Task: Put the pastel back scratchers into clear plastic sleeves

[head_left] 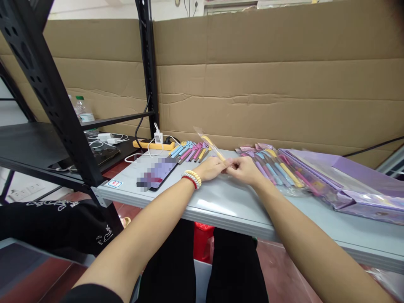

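Over the middle of the grey table (221, 206), both hands are working close together, fingertips touching. Left hand (210, 168) is gripping the lower part of a yellow stick (211, 146) in a clear wrapper; the stick is tilting up and leftward toward the cardboard wall (268, 84). Right hand (245, 168) is curling its fingers right beside it — can't tell exactly what they're pinching.

Edges: the table's front edge is running beneath both forearms, and grey surface is showing between the hands and that edge. Room is tighter behind: loose coloured sticks (193, 153) are lying just beyond the left wrist, the phone (164, 171) is sitting left of it near the black post (71, 101). To the right, wrapped sticks (280, 166) are crowding near the right forearm, and the purple box (342, 179) is filling the space beyond — its front side is lying near the table's front edge.
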